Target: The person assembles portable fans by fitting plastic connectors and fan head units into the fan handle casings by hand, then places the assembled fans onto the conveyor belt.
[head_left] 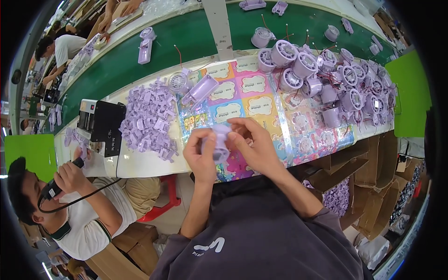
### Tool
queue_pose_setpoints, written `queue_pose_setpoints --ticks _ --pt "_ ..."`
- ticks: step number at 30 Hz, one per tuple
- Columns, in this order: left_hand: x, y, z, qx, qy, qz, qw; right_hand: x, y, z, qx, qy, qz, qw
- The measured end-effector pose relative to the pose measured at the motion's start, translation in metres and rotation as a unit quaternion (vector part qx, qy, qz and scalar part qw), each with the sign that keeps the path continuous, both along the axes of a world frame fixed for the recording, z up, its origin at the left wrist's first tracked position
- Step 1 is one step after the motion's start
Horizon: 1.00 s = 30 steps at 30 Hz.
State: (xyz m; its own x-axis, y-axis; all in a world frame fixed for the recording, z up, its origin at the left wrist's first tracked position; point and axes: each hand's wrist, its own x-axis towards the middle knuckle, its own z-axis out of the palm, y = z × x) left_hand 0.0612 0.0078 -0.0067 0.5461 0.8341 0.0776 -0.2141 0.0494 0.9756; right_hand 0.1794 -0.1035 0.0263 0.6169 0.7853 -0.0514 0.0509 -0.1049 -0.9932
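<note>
In the head view, your left hand (200, 156) is pinching a lilac part (217, 145) between thumb and curled fingers, just in front of you over the near side of the table (133, 168). Your right hand (252, 144) is meeting it from the other side, thumb and fingertips bunching at the part's upper edge; you are blurring the part there, so I cannot tell whether this hand is pinching it or only touching it. Beneath both hands, a shiny printed mat (254, 107) is covering the table.

To the left of your left hand, a heap of small lilac pieces (149, 119) is lying, and beyond it a black device (109, 128) is sitting. Past your left hand, away from you, an open case (201, 92) is resting beside a round piece (178, 82).

Beyond your right hand and to its right, many round housings (352, 79) are piling up, thin red wires poking out. Farther past both hands, a green belt (186, 35) is running across. Well to your left hand's left, a co-worker (88, 214) is gripping a black tool (52, 189).
</note>
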Motion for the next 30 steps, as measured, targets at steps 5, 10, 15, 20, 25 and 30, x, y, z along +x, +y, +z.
queue_pose_setpoints --ticks 5,10,15,20,25,30 --pt "0.019 -0.002 0.007 0.075 0.03 -0.045 0.996 -0.027 -0.002 -0.031 0.092 0.122 -0.038 0.988" --pt "0.036 0.043 -0.011 0.068 0.088 0.043 0.993 -0.006 -0.013 -0.029 0.1 0.157 -0.07 0.98" --pt "0.041 0.058 -0.035 0.38 0.281 0.109 0.874 0.015 -0.04 -0.034 0.057 0.078 -0.084 0.992" --pt "0.04 0.023 -0.028 0.327 0.277 0.014 0.903 0.039 -0.077 -0.045 -0.065 -0.189 -0.104 0.974" --pt "0.077 0.046 -0.001 0.52 0.266 0.01 0.812 0.057 -0.081 -0.022 -0.12 -0.164 -0.076 0.976" --pt "0.11 0.085 0.007 0.69 0.225 -0.208 0.655 0.069 -0.071 -0.014 -0.12 -0.297 -0.079 0.944"
